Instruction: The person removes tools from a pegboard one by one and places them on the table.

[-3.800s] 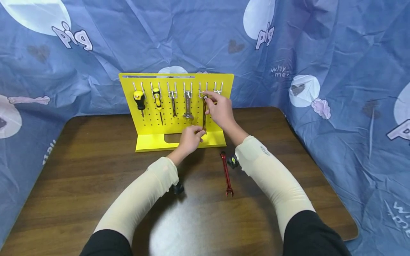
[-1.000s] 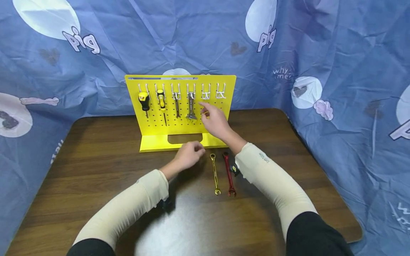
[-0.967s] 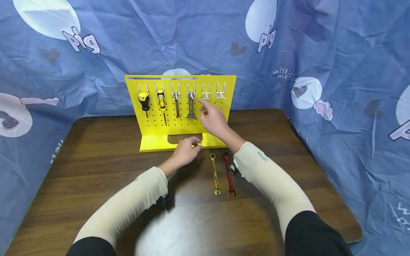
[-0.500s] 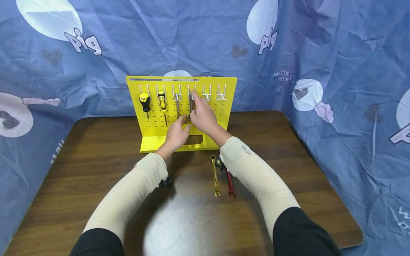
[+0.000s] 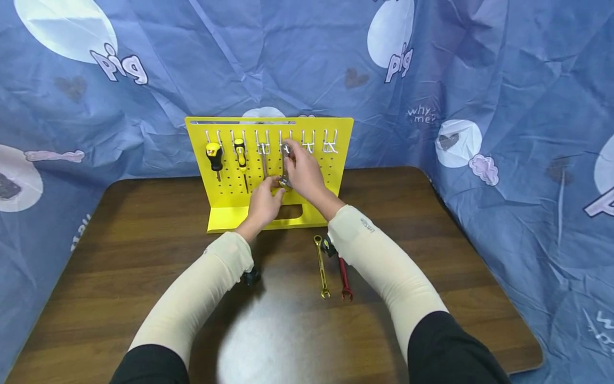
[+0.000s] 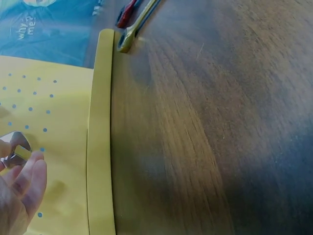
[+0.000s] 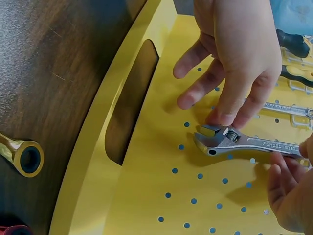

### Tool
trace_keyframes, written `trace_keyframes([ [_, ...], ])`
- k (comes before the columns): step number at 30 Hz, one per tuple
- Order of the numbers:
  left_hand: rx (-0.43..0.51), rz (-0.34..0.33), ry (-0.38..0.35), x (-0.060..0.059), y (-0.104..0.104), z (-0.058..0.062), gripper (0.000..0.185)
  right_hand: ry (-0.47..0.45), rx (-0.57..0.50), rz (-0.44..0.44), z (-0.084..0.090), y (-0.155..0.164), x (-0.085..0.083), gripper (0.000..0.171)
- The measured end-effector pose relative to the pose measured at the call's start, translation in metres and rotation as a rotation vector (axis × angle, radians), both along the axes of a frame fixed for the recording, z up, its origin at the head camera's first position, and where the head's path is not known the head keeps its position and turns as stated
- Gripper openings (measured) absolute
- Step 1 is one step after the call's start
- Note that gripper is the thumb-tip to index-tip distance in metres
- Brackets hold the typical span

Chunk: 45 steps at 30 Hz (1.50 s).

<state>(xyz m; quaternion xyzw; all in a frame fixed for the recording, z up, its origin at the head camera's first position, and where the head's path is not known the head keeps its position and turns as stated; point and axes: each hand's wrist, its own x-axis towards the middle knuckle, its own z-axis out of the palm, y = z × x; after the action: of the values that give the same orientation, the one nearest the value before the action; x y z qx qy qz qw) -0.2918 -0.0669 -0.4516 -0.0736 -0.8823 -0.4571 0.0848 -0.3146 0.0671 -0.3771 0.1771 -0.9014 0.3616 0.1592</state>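
A silver adjustable wrench [image 7: 266, 144] lies along the yellow pegboard [image 5: 225, 216], its handle end up at a hook. My left hand [image 5: 264, 204] pinches its head between thumb and finger, as the right wrist view shows; the other fingers stay spread. Higher up, my right hand [image 5: 307, 172] holds the handle, with thumb and fingers on opposite sides. In the left wrist view the wrench's head [image 6: 19, 147] shows at the fingertips of my left hand [image 6: 19, 200].
Left of the hands hang a stubby screwdriver [image 5: 214, 156], a longer screwdriver [image 5: 240, 152] and a slim silver wrench [image 5: 264, 162]. Bare hooks [image 5: 330, 145] are on the right. A gold wrench [image 5: 322, 269] and a red wrench [image 5: 344, 278], partly under the right sleeve, lie on the table.
The gold wrench went from the pegboard to the table beside the red one. Both hands then moved left and up to the adjustable wrench and took hold of it.
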Motion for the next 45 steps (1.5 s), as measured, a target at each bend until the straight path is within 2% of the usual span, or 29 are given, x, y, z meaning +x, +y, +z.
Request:
trace_keyframes([
  [9,0.020,0.011,0.013,0.001,0.000,-0.002,0.033,0.077,-0.045,-0.056,-0.004,-0.002,-0.004,0.032],
  [18,0.114,-0.020,0.005,0.007,0.000,-0.003,0.025,0.087,-0.163,-0.033,-0.007,0.000,-0.001,0.032],
  [27,0.168,-0.057,-0.034,0.019,-0.001,0.001,0.023,0.076,-0.198,0.018,-0.006,0.006,0.001,0.031],
  [36,0.166,-0.094,-0.052,0.031,-0.001,0.006,0.018,0.085,-0.215,0.082,-0.002,0.015,0.011,0.032],
  [45,0.232,-0.110,-0.094,0.047,0.003,0.017,0.012,0.073,-0.263,0.108,0.004,0.019,0.019,0.032],
])
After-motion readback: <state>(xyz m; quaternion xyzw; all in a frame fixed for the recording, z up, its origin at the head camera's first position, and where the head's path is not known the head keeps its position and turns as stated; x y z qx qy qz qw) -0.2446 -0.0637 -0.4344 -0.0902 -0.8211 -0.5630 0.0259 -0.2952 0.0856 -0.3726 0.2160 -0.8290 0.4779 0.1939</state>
